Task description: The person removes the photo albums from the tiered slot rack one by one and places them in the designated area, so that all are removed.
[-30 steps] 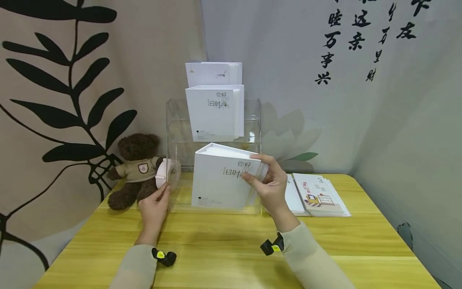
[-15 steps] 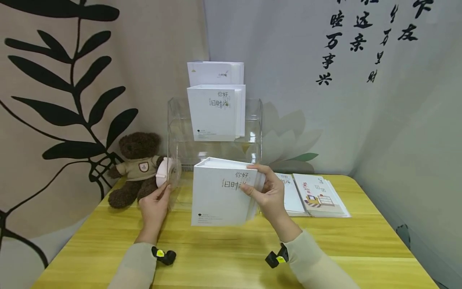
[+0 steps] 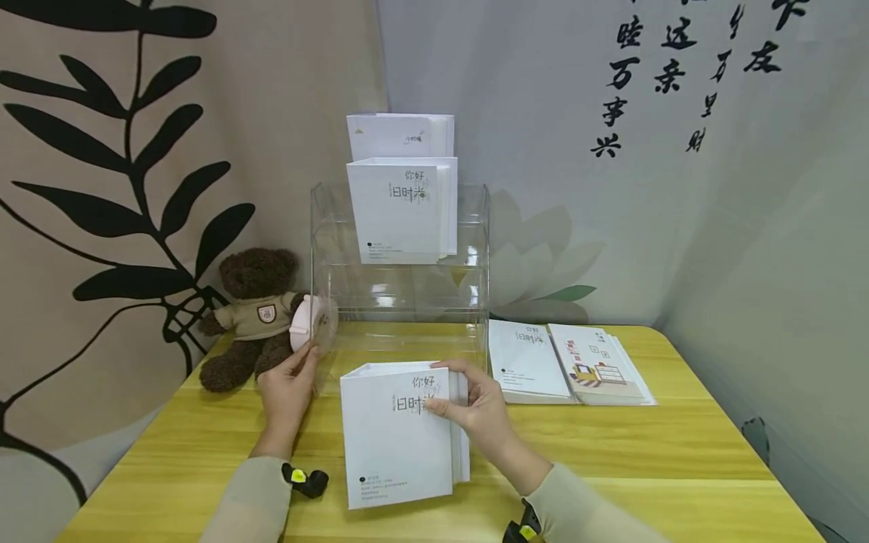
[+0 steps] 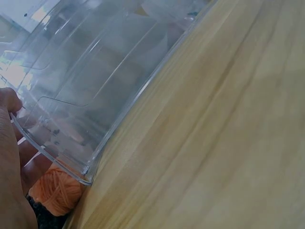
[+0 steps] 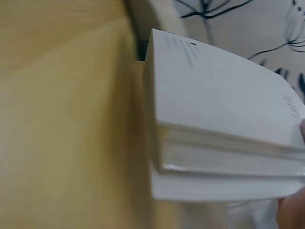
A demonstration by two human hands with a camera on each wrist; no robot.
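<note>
My right hand point(image 3: 485, 415) grips a thick white book point(image 3: 394, 452) with dark characters on its cover. The thumb lies on the front, and the book stands upright, a little tilted, in front of the rack. In the right wrist view the book point(image 5: 214, 90) shows its lower corner and page edges; only bits of the fingers appear there. My left hand point(image 3: 287, 392) pinches the left side edge of a clear plastic tiered rack point(image 3: 400, 290). In the left wrist view the thumb and fingers lie on either side of the edge of the rack point(image 4: 119, 62).
On the rack's upper tiers stand two white books, a front one point(image 3: 397, 219) and a rear one point(image 3: 387, 136). A brown teddy bear point(image 3: 261, 317) sits left of the rack beside a pink round object point(image 3: 301, 320). Flat books point(image 3: 532, 369) lie right. Orange yarn point(image 4: 57, 191) shows near my left hand.
My right hand has brought the white book down and toward me, away from the rack's lower tier. The left hand keeps its place on the rack's edge.
</note>
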